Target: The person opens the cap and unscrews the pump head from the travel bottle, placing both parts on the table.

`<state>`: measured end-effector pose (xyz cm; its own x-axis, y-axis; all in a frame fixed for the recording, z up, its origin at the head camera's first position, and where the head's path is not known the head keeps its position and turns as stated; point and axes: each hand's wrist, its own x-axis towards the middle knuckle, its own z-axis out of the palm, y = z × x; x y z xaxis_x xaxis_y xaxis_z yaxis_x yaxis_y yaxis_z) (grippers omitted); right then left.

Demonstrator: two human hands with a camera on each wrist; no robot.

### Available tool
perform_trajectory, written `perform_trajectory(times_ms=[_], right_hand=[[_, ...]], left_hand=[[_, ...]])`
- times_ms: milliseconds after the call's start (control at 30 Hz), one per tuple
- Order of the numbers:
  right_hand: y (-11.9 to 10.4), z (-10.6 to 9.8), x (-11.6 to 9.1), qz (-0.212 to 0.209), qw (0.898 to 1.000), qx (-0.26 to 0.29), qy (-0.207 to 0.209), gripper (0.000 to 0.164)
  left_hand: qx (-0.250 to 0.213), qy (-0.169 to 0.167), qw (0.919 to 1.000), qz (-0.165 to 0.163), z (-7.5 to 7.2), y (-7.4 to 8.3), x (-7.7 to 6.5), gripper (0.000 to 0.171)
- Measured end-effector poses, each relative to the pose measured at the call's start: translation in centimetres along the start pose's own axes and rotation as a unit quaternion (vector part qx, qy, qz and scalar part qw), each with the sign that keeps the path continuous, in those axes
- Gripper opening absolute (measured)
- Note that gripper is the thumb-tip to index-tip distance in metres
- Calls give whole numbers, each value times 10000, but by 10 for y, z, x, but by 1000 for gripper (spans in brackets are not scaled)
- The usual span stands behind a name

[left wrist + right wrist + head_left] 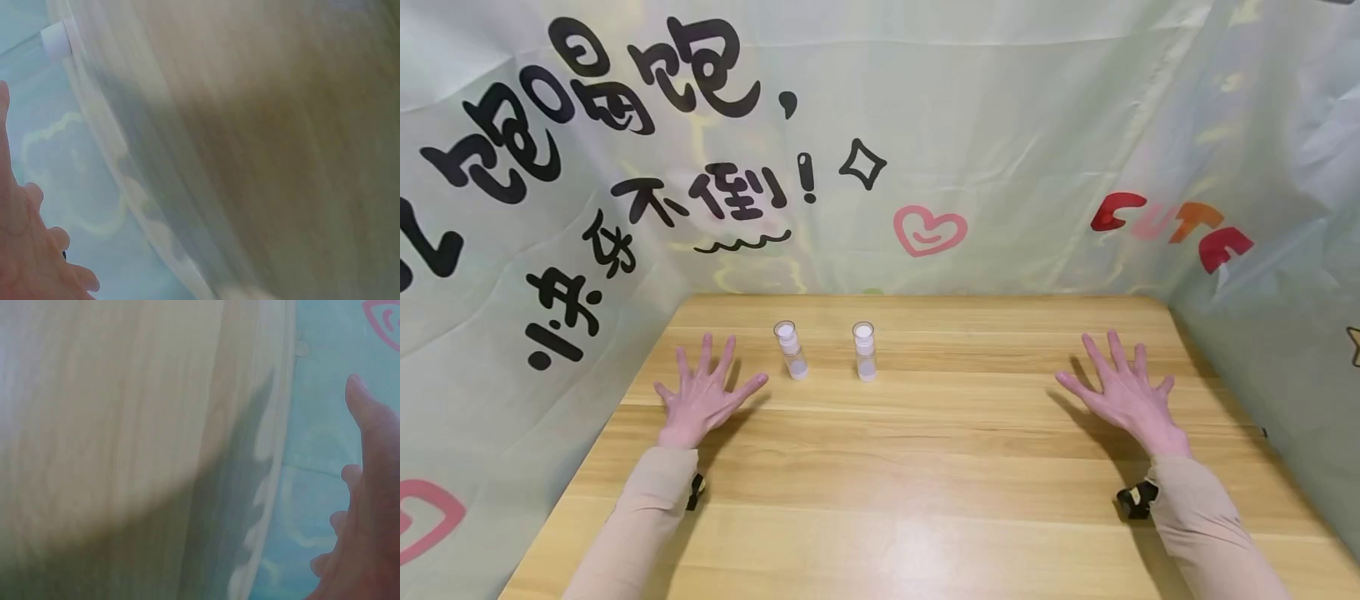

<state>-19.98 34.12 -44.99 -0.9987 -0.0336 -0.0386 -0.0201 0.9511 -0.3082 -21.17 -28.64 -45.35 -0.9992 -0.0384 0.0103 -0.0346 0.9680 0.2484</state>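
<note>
Two slim clear cylinders with white parts inside, a left one (792, 350) and a right one (865, 352), stand upright toward the back left of the wooden table (925, 467). My left hand (702, 400), fingers spread, is just left of the left cylinder and apart from it. Over at the right side, my right hand (1129, 396) has its fingers spread too and holds nothing. Both hands cast shadows on the wood. In the left wrist view, a white end of one cylinder (56, 41) shows at the upper left, beyond the thumb.
A pale cloth backdrop (1015, 150) with printed lettering and hearts rises behind the table and along both sides. Dark wrist devices sit at both cuffs, the right one (1137, 500) more plainly seen. The table's back edge lies beyond the cylinders.
</note>
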Motion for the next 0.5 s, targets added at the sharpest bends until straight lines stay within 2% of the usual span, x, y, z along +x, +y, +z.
perform_trajectory(times_ms=[500], right_hand=[[-13,-2,2,-72,10000,-50,-15,96]], left_hand=[[-24,155,9999,68,-5,9,1,99]])
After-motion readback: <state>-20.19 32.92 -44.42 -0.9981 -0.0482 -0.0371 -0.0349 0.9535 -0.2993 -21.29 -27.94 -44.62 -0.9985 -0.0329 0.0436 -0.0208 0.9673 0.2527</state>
